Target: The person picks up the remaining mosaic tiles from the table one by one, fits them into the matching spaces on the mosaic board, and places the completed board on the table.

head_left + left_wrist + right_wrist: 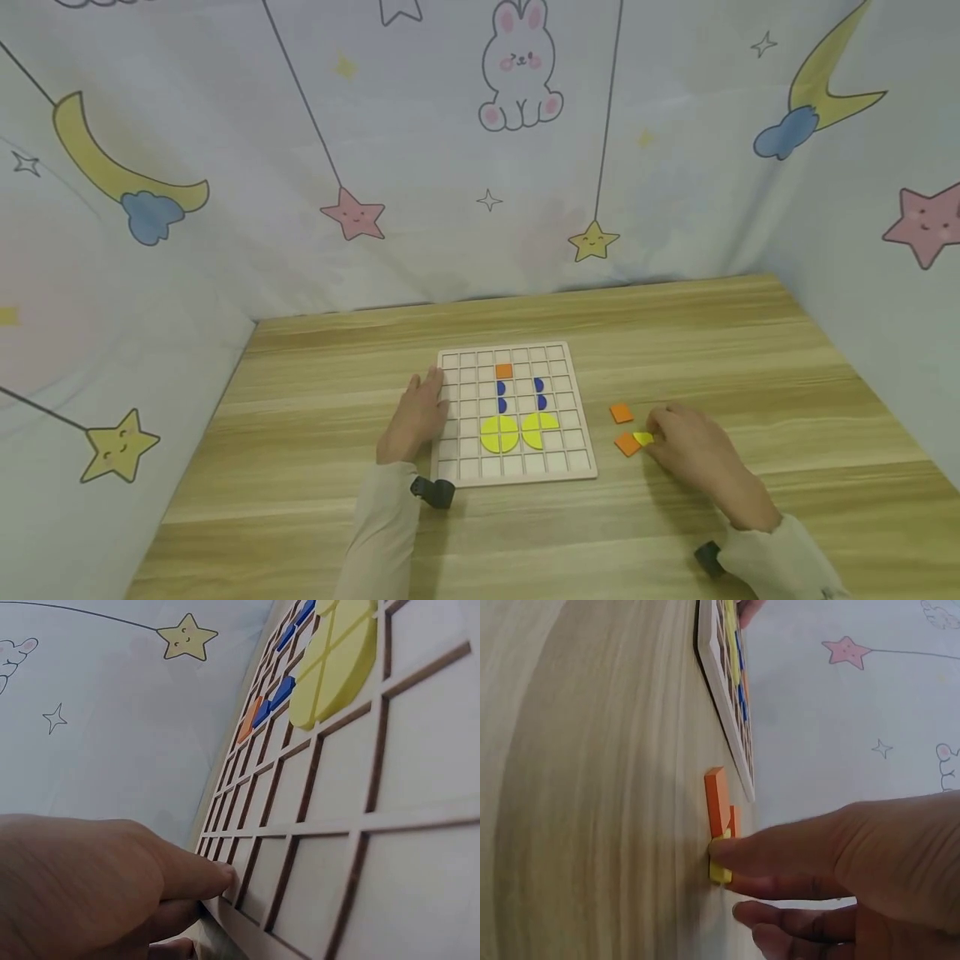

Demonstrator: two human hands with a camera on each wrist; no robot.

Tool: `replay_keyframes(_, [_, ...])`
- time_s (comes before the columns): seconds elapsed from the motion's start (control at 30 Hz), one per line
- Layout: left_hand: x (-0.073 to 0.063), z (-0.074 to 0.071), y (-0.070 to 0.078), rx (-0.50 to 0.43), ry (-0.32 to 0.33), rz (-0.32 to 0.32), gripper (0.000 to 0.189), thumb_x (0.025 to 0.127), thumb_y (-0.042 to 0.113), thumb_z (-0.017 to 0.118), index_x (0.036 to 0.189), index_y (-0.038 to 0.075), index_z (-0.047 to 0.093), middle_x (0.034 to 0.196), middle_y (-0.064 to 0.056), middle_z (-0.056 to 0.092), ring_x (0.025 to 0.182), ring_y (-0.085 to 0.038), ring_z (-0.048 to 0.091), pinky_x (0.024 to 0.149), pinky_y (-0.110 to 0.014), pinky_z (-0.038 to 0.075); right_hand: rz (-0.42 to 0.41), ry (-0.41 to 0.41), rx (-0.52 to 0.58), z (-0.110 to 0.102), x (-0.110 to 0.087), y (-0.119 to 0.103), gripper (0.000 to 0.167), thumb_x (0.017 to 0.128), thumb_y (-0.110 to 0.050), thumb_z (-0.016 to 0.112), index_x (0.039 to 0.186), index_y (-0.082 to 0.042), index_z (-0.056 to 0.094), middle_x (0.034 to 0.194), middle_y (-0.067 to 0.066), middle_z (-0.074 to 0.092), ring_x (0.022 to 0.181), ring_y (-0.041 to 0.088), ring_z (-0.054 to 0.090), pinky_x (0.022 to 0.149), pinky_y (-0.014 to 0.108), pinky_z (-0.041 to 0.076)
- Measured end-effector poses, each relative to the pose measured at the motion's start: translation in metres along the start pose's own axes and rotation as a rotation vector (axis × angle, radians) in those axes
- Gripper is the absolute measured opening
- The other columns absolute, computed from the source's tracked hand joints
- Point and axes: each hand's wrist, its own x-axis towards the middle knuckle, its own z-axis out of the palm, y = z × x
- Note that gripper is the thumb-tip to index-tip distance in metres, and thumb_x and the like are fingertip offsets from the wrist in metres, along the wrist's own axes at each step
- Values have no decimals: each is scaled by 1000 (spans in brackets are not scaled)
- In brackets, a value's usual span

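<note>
A pale wooden grid board lies flat on the table. My left hand rests along its left edge, fingers fairly straight, and in the left wrist view the thumb lies on the rim. To the right of the board, my right hand pinches a yellow piece between thumb and forefinger. Most of that piece is hidden by the fingers, low over the tabletop. It overlaps an orange square tile; a second orange square tile lies just behind.
On the board sit an orange square, several blue half-round pieces, a full yellow circle of quarter pieces and a yellow circle lacking its lower right quarter. Printed cloth walls enclose the wooden table.
</note>
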Motion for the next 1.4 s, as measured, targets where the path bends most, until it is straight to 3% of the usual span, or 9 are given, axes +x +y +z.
replay_keyframes(0.17, [0, 2, 0, 1, 7, 3, 55, 100, 14, 43, 151, 3, 24, 159, -13, 18, 146, -40, 11, 120, -53, 14, -37, 33, -17, 2, 1, 5, 19, 75, -17, 76, 89, -7, 68, 83, 2, 62, 73, 16, 57, 61, 33, 50])
replay_keyframes(0.67, [0, 2, 0, 1, 4, 1, 56, 100, 15, 44, 151, 4, 24, 159, -11, 17, 147, -39, 10, 120, -53, 13, -75, 51, -44, -13, 5, 9, 22, 79, -23, 75, 94, -9, 68, 92, 3, 67, 83, 24, 65, 70, 43, 56])
replay_keyframes(0.93, [1, 2, 0, -9, 2, -9, 56, 100, 15, 44, 151, 5, 23, 160, -11, 17, 147, -39, 10, 120, -53, 13, -165, 51, 30, -4, 19, -6, 18, 81, -21, 73, 96, -12, 68, 93, -1, 66, 84, 17, 64, 68, 36, 55])
replay_keyframes(1.13, [1, 2, -1, -13, 4, -4, 56, 100, 15, 44, 151, 5, 23, 160, -11, 17, 147, -39, 9, 120, -53, 12, -229, -5, 77, 5, 27, -23, 17, 84, -24, 71, 98, -15, 67, 94, -4, 63, 88, 13, 61, 73, 32, 54])
replay_keyframes(1.4, [0, 1, -1, -17, 2, 1, 56, 100, 15, 43, 151, 4, 23, 160, -12, 16, 147, -39, 9, 120, -54, 12, -288, -62, 81, 17, 38, -46, 17, 83, -22, 72, 97, -16, 66, 95, -7, 61, 82, 6, 53, 73, 27, 52])
